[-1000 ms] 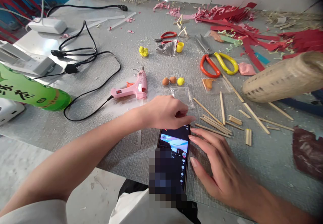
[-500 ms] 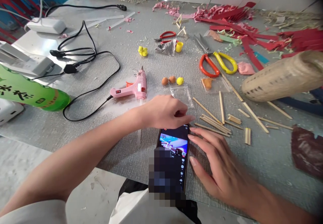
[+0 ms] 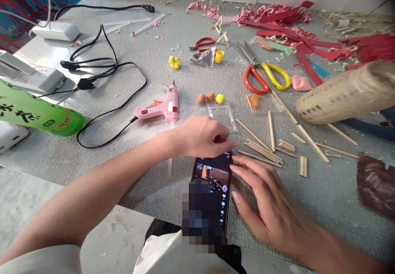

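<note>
A phone (image 3: 212, 173) with a lit screen lies on the table edge in front of me, its lower part covered by a pixelated patch. My left hand (image 3: 202, 136) rests across the phone's top end, fingers curled into a loose fist, and I see nothing in it. Beside the phone's right edge, my right hand (image 3: 262, 196) lies with fingers apart and holds nothing; its fingertips are at or against the phone's side. Just beyond my left hand sits a pink glue gun (image 3: 166, 106), with a clear glue stick at its back. Several thin wooden sticks (image 3: 263, 152) lie past my right fingertips.
Scissors (image 3: 254, 76), small pliers (image 3: 205, 42), clay balls (image 3: 210, 97) and a clear bag (image 3: 222, 115) lie farther back. At left are a green bottle (image 3: 40, 111), power strip (image 3: 40, 74) and black cables (image 3: 108, 113). A brown cylinder (image 3: 342, 95) and red strips (image 3: 284, 27) occupy the right.
The picture on the phone screen has changed from blue and pink to darker brown tones. Both hands stay where they were.
</note>
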### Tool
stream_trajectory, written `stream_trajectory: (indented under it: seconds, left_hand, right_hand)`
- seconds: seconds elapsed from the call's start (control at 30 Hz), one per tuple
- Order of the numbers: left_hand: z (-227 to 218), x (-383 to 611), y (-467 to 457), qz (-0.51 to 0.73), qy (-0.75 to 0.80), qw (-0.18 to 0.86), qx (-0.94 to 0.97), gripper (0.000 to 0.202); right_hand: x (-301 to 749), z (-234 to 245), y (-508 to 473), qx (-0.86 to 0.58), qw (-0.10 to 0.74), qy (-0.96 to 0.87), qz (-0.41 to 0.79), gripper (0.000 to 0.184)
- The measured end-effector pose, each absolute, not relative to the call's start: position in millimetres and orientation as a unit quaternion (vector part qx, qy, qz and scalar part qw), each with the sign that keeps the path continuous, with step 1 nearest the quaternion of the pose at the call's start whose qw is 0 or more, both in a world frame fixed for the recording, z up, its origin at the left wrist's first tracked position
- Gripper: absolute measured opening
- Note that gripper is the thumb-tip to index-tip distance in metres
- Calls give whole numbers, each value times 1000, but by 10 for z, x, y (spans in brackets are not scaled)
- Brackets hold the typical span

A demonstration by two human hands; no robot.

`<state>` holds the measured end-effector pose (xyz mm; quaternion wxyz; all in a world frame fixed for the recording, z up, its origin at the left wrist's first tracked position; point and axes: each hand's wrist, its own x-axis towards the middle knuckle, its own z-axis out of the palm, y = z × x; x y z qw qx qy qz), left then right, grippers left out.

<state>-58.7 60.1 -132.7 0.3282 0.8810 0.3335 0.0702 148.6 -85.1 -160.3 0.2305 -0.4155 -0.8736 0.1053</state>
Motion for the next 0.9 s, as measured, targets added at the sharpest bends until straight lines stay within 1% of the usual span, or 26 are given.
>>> stream_trajectory:
  seconds: [0.6,0.9]
  left_hand:
    - [-1325,-588,604,67,333,329,881,44]
    - [-1322,-593,603,64,335,330,880,44]
  right_hand:
    - [1483,-1613,-849,-420,224,-873,105,53]
    - [1487,-1599,-854,-418,225,-874,106,50]
